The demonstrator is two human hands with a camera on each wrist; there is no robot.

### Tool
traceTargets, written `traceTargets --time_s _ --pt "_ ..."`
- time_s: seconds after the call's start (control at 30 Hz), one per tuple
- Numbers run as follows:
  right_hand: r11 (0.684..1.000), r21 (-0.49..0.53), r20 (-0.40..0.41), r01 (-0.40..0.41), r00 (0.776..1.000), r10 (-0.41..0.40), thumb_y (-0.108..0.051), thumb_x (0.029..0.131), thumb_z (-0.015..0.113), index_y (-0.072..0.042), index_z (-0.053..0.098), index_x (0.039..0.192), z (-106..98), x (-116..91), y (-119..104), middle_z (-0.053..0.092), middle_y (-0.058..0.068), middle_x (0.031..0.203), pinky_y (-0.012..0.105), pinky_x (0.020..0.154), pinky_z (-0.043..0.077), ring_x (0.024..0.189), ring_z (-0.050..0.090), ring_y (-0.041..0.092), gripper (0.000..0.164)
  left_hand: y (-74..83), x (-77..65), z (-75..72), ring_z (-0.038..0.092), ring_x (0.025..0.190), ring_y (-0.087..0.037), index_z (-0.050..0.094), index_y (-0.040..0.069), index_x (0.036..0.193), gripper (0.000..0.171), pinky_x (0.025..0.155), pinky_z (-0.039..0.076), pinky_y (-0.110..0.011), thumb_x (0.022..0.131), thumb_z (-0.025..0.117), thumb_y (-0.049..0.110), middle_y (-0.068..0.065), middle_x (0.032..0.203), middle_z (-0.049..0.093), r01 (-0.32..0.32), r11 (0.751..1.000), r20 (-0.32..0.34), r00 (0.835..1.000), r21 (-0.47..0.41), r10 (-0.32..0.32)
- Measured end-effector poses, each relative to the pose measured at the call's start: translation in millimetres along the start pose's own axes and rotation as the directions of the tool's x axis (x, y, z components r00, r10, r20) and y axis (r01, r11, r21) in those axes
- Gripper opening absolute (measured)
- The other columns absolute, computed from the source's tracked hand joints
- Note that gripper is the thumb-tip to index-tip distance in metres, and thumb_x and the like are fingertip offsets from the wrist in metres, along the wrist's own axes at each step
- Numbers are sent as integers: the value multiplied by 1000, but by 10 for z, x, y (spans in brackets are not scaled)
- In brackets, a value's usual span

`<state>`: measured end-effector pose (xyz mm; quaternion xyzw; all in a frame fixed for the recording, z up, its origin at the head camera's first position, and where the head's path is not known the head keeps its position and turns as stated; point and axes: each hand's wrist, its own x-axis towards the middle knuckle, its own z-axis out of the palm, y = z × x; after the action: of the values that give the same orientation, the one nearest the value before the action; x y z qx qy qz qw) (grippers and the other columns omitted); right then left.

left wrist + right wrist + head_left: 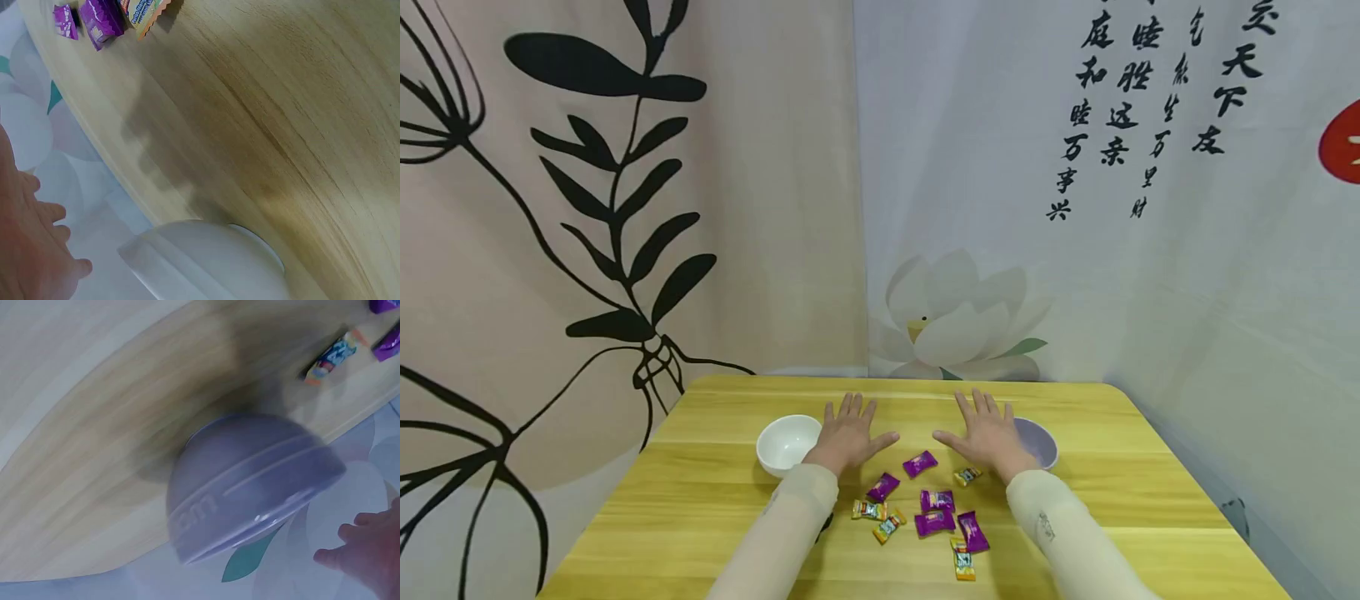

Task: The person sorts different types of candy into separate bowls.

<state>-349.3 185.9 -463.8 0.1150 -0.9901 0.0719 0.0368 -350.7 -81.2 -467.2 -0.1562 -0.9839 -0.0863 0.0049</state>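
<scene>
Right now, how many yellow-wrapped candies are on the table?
4. One yellow-wrapped candy lies leftmost, another just beside it, a third near the right hand, a fourth nearest the person. The sleeves may hide more.

Below the centre of the frame, I see purple wrappers [934, 523] in shiny, crinkled plastic, beside plastic-looking yellow wrappers [962, 560]. The white bowl [779, 446] left of them and lavender bowl [1041, 442] right look smooth, glossy. My table [1150, 500] is smooth wood-grain; my sleeves [1067, 518] and the backdrop [790, 208] above, matt cloth.

Indoor nook with printed curtains [782, 208]
</scene>
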Motion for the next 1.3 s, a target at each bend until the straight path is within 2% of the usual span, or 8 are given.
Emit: traceTargets --time_s 0.33,0.67,0.83,1.07,1.3 --pt "996 83 -7 -20 1000 21 -77 88 46 -8 20 159 -157 -114 251 16 26 160 68 112 2 145 14 47 102 10 24 -16 15 149 -36 29 10 157 89 117 7 -60 94 35 74 -20 160 24 -16 1000 1 1000 17 16" --pt "992 129 -23 -14 1000 17 -78 87 47 -5 21 158 -158 -200 493 20 27 159 70 111 3 145 17 46 105 33 5 -71 15 149 -36 30 10 156 87 117 8 -59 95 38 71 -20 159 25 -32 999 7 999 -8 32" --pt "992 128 -37 -5 999 10 -80 85 47 -1 23 156 -139 -256 620 24 29 157 71 110 7 143 21 47 109 25 14 -36 16 149 -35 30 10 156 86 117 8 -58 96 40 69 -19 159 26 -34 999 2 999 -14 34" --pt "987 162 -31 8 1000 -3 -77 83 55 4 21 155 -112 -300 808 25 29 156 70 110 12 143 22 47 114 36 -25 -58 18 148 -35 30 10 156 87 117 13 -58 95 38 71 -18 159 28 -55 998 1 998 2 55" --pt "972 227 -56 52 998 -40 -68 81 67 11 23 152 -118 -362 951 30 33 152 65 107 28 136 31 53 115 47 -39 -53 22 147 -34 31 9 156 85 117 14 -56 96 42 68 -18 158 30 -75 997 -8 997 -25 75"
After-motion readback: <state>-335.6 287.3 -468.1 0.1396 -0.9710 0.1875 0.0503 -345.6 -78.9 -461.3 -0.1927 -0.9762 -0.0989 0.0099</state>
